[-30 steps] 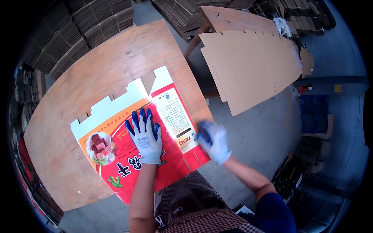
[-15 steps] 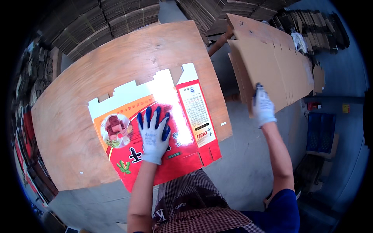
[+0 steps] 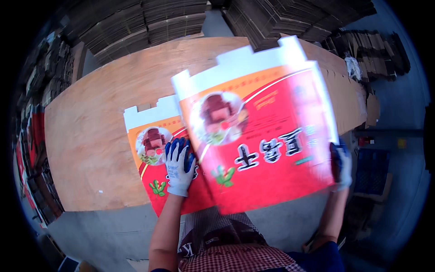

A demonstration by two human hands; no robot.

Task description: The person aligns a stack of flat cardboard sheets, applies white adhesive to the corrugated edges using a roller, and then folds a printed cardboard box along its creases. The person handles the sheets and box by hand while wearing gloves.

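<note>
A printed cardboard carton blank (image 3: pixel 267 131) in red and orange, with a white notched edge, is tilted and raised in front of me, a little blurred. My right hand (image 3: pixel 342 167), in a white glove with blue fingertips, is closed on its right edge. A second blank (image 3: pixel 149 129) with the same print lies flat on the table to the left, partly hidden under the raised one. On it rests my gloved left hand (image 3: pixel 179 167), palm down with fingers stretched out, close beside the raised blank's left edge.
The wooden table (image 3: pixel 90 154) carries the lower blank. At right, plain brown cardboard (image 3: pixel 346 99) lies on another surface. Tall stacks of flat cardboard (image 3: pixel 118 22) stand behind, with more cardboard (image 3: pixel 52 68) at left. A blue crate (image 3: pixel 371 170) is on the far right.
My right hand has brought a printed blank over from the right, where it was at the brown cardboard. The lower blank and my left hand appear slightly further right in view.
</note>
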